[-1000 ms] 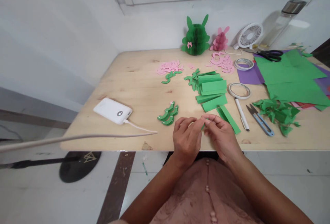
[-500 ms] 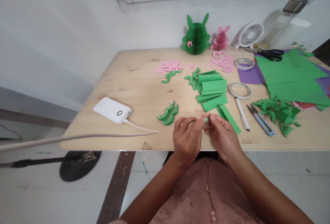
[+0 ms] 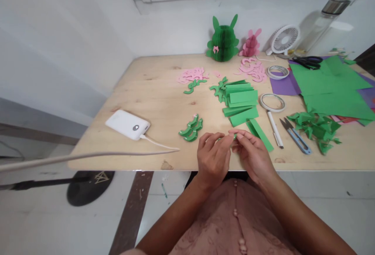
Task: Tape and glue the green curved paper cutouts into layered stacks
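Note:
My left hand [image 3: 213,157] and my right hand [image 3: 253,151] meet close to the table's front edge. Between their fingertips they pinch a small green paper piece [image 3: 234,136], mostly hidden by the fingers. Left of my hands lie curved green paper pieces [image 3: 191,129] with white strips on them. Just beyond my right hand rests a folded green paper strip [image 3: 260,133], and farther back is a pile of folded green strips [image 3: 241,98]. Small cut green pieces [image 3: 219,89] lie against that pile's left side.
Right of my hands are a white pen [image 3: 275,130], blue thread snips [image 3: 295,135], tape rolls [image 3: 272,102] and green scraps [image 3: 316,130]. Pink cutouts [image 3: 191,75] and a green paper rabbit [image 3: 224,43] stand farther back. A white power bank [image 3: 128,124] with a cable lies left.
The fingertips have shifted slightly around the small green piece, and its white patch shows less. Everything else on the table looks the same.

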Motion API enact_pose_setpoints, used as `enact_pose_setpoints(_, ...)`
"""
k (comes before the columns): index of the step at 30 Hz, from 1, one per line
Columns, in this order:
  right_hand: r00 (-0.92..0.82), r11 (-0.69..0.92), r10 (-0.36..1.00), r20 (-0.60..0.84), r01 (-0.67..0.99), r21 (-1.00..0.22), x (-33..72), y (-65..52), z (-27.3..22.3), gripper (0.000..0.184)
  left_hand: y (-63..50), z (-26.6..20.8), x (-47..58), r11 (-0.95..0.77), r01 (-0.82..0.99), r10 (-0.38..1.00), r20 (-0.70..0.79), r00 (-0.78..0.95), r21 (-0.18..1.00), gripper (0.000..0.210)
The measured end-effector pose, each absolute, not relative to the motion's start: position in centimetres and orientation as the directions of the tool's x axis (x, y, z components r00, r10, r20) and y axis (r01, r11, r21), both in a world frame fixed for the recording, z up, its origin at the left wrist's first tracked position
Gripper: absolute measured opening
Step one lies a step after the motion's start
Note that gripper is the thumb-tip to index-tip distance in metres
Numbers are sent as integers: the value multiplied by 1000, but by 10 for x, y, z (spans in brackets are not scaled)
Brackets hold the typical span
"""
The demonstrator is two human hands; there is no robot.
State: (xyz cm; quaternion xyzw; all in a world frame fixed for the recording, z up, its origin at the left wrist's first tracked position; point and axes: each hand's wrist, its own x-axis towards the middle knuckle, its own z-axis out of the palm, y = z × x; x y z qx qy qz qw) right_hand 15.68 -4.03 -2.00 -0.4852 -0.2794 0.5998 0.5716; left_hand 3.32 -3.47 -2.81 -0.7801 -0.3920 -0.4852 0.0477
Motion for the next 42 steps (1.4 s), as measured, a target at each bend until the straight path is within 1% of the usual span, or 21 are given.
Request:
enact_pose_setpoints(6, 123, -191, 960, -253, -372, -908, 158, -41, -22, 24, -34, -27, 34, -685, 659, 566, 795, 216, 309, 30)
enact_pose_setpoints(19, 128, -211, 949, -287, -418, -884, 157, -39, -24, 25, -34, -27, 36, -690, 653, 565, 796, 217, 311, 27)
enact_pose_setpoints(23, 133, -212, 948, -288, -411, -887, 157, -40, -25, 25, -37, -27, 37, -690, 643, 580, 785, 218, 332, 29)
enact_pose_setpoints(28, 136, -221, 948, -286, -363, -905, 158, -40, -25, 26, -44, -23, 34, -674, 586, 659, 724, 203, 449, 30)
enact_pose_setpoints(32, 166, -207, 949, -267, -308, -929, 160, -40, -24, 26, -47, -21, 29, -618, 546, 720, 686, 104, 566, 32)
enact_pose_setpoints(34, 172, -202, 951, -256, -280, -938, 161, -41, -22, 26, -45, -20, 27, -561, 533, 770, 636, 54, 634, 33)
enact_pose_setpoints(36, 174, -189, 958, -228, -215, -958, 162, -42, -20, 25, -42, -18, 24, -495, 504, 834, 550, 48, 707, 35)
enact_pose_setpoints(38, 176, -159, 968, -179, -123, -980, 163, -42, -16, 24, -39, -14, 23, -416, 459, 900, 428, 85, 785, 33)
enact_pose_setpoints(40, 173, -126, 976, -131, -43, -991, 164, -42, -14, 24, -36, -9, 24, -327, 409, 945, 299, 132, 852, 27)
enact_pose_setpoints(42, 160, -103, 982, -102, -3, -995, 166, -41, -12, 24, -34, -6, 26, -245, 351, 967, 199, 162, 904, 19)
